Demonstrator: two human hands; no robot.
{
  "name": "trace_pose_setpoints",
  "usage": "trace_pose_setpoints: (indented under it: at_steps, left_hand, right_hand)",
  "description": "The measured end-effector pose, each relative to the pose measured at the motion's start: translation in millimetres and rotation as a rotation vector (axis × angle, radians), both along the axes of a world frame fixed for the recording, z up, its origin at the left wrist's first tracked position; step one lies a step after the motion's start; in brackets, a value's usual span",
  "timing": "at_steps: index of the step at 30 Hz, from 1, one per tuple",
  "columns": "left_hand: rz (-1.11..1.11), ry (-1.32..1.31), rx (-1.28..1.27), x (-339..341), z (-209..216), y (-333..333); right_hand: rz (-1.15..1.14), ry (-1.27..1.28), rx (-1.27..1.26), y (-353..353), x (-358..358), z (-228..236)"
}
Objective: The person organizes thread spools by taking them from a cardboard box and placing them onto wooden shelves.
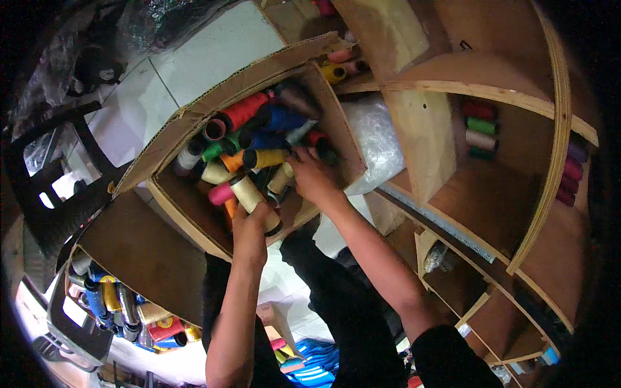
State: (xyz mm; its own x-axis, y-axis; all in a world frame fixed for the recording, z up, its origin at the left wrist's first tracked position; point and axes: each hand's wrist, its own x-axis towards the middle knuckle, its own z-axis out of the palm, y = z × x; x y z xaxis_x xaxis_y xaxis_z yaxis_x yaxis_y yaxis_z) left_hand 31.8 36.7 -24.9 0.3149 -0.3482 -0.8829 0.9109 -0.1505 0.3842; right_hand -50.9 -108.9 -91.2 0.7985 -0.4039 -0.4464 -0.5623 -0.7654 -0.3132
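Observation:
An open cardboard box [162, 197] in front of me holds several thread spools in mixed colours. My left hand [249, 226] is closed around a large cream thread spool [249, 194], tilted, at the box's near side. A pink spool [221, 194] lies against its left. My right hand [314, 178] reaches over the box's right part, fingers stretched and apart among the spools. Closest to its fingertips are a yellow spool [264, 158] and a smaller cream spool [281, 178]. Farther back lie a red spool [244, 111] and a blue spool [282, 119].
Wooden shelving [414, 136] rises on the right, with a row of coloured spools [480, 129] in one compartment. A clear plastic bag [375, 139] sits between shelf and box. At lower left, more spools [123, 307] fill another container. A black frame [97, 152] stands at left.

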Motion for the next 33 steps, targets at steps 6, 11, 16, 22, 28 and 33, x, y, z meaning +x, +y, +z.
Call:
trace_pose_setpoints:
  at_steps: [6,11,16,22,28,33]
  left_hand:
    - [0.056,-0.002,-0.032,2.6,2.0,-2.4]
    - [0.059,-0.026,0.051,2.7,-5.8,0.9]
    - [-0.113,-0.107,-0.094,7.0,11.1,-13.0]
    - [-0.393,-0.077,-0.175,-20.6,11.5,-23.2]
    - [-0.528,-0.183,-0.172,-36.6,1.7,-20.8]
    - [-0.389,-0.101,-0.246,-40.3,1.9,-22.3]
  right_hand:
    - [0.033,0.142,-0.005,-17.3,-7.2,5.9]
    - [-0.248,0.045,0.223,-47.9,-28.5,62.7]
    - [-0.658,-0.073,0.242,-119.1,-119.2,150.9]
    - [-1.043,-0.353,-0.368,-236.6,-176.0,203.0]
    - [-0.643,0.152,-0.772,-339.5,-149.6,191.7]
    - [0.147,-0.050,-1.329,-453.8,-209.1,151.6]
